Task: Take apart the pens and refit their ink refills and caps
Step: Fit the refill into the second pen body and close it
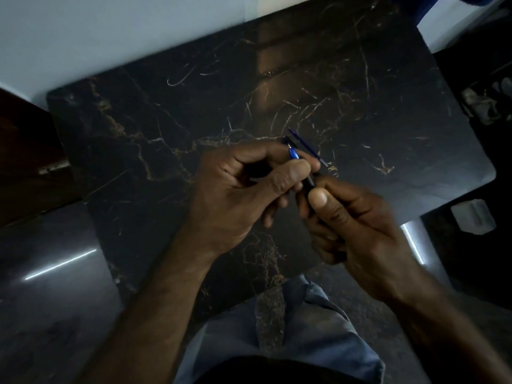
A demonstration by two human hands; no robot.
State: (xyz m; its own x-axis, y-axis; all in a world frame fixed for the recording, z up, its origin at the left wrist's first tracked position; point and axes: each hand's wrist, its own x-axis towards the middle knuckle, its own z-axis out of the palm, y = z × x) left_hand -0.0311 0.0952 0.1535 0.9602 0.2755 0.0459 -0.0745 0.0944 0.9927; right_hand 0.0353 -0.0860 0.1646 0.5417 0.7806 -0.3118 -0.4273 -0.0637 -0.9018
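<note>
Pen point(303, 169) in both hands, refill point(304, 144) beyond

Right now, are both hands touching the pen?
Touching. The head view shows the left hand pinching the pen near its blue tip, and the right hand gripping its dark barrel.

A dark marble-patterned worktop point(171, 128) with pale gold and white veins and rounded corners fills the middle of the dim scene. Beyond its far edge stands a plain pale wall point(116, 31). At the left edge is a dark brown wooden piece of furniture point(25, 162). The glossy dark floor point(50, 286) below reflects thin bright streaks of light point(61, 264). A small white object point(472, 216) lies on the floor at the right.
</note>
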